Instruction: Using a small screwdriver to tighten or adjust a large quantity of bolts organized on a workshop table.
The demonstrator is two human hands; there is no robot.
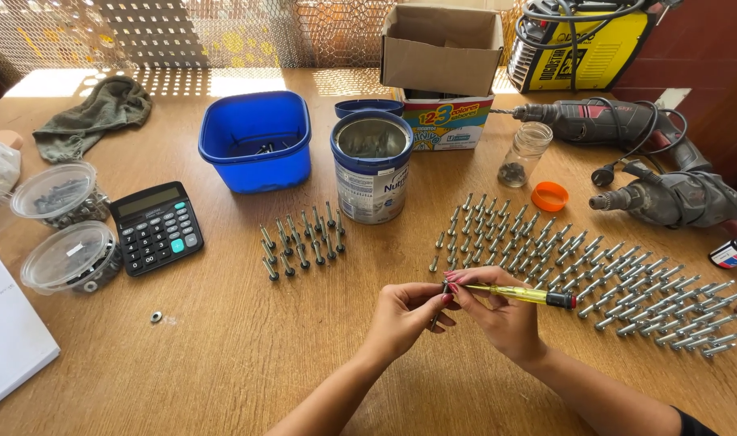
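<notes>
My right hand (501,319) grips a yellow-handled screwdriver (523,295) that lies level, its tip pointing left. My left hand (405,316) pinches a small bolt (438,311) right at that tip, fingers closed on it. Both hands meet above the wooden table (223,355) near its front. Several bolts stand on their heads in a large block of rows (594,270) just behind and right of my hands. A smaller group of standing bolts (302,242) is to the left.
A blue plastic tub (257,141), an open metal can (372,165), a glass jar (524,153) with an orange lid (550,196) beside it, a calculator (157,227), two lidded containers (61,222), two power drills (659,161), a cardboard box (441,44), a green rag (98,113).
</notes>
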